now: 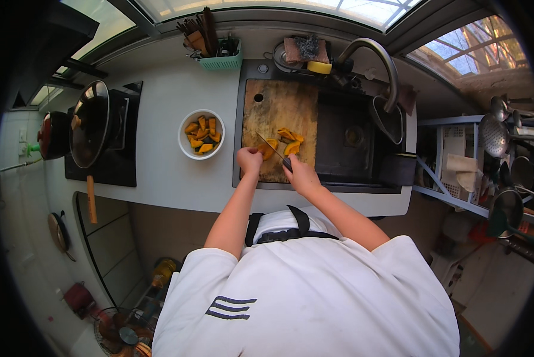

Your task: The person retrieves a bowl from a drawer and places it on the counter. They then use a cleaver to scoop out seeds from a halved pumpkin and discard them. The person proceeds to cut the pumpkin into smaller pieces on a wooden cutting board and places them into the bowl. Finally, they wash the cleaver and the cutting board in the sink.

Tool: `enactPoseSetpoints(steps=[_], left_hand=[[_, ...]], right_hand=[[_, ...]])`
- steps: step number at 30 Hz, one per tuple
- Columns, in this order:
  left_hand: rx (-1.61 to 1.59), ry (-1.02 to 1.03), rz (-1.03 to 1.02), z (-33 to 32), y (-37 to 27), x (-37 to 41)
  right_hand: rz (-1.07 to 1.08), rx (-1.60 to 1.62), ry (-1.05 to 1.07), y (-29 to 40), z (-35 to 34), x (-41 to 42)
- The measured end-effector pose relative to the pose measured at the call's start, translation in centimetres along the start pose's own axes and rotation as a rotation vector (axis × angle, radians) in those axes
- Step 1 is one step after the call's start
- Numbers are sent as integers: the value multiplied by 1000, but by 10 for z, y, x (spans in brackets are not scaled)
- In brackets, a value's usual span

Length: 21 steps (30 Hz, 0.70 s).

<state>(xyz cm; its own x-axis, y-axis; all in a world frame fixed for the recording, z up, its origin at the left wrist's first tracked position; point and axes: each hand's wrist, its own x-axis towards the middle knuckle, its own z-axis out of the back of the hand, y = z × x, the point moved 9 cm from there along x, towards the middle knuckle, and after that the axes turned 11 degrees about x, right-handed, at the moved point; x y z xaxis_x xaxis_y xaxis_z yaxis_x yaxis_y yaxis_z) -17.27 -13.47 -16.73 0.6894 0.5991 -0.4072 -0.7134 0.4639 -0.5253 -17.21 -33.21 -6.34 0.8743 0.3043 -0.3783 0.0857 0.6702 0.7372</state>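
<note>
On a worn wooden cutting board (pixel 281 101) laid over the left part of the sink, my right hand (pixel 303 175) grips the dark handle of a kitchen knife (pixel 271 147). Its blade points up and left, against or just beside an orange pumpkin piece (pixel 265 151). The fingers of my left hand (pixel 250 160) hold that piece from the left. Several cut pumpkin wedges (pixel 291 141) lie on the board right of the blade. Left of the sink stands a white bowl (pixel 183 147) containing several pumpkin chunks (pixel 202 134) with dark green rind.
A curved faucet (pixel 394 67) arches over the dark sink basin (pixel 338 134). Behind the counter are a green utensil basket (pixel 222 62) and a yellow sponge (pixel 319 67). A lidded pan (pixel 89 125) sits on the stove at left. Ladles and strainers (pixel 492 136) hang at right.
</note>
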Motion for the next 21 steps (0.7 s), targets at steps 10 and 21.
enactPoseSetpoints(steps=[10, 21], left_hand=[[-12, -13, -212, 17, -14, -20], [-199, -56, 70, 3, 22, -24]], right_hand=[[101, 205, -138, -11, -8, 25], [53, 281, -66, 26, 30, -24]])
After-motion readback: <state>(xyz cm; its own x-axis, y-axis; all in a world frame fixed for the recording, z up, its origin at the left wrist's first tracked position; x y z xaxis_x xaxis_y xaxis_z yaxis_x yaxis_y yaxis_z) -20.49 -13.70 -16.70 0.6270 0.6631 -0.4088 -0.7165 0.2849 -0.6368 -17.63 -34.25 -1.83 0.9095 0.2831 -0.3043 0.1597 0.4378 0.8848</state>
